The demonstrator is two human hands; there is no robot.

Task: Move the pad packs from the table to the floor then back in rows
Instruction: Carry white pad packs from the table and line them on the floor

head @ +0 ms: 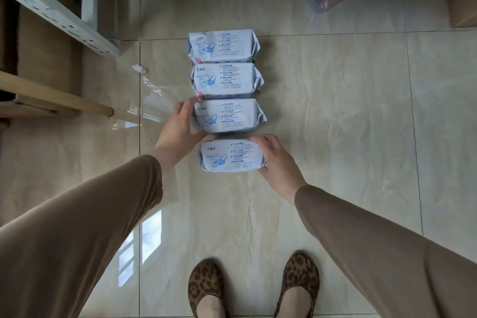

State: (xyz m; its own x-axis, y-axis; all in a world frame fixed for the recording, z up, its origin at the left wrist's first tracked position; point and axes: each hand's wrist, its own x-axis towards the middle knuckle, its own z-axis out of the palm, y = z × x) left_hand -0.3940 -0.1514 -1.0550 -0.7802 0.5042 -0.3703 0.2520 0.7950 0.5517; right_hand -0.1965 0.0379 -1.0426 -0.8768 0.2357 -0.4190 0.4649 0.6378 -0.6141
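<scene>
Head view: left hand (180,121) grips the third pack's (228,115) left edge; right hand (276,160) grips the nearest pack's (229,155) right end; bare floor (348,111) flanks the row.

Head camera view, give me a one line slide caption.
Four pad packs lined up on the floor; left hand and right hand grip the nearest two.
</scene>
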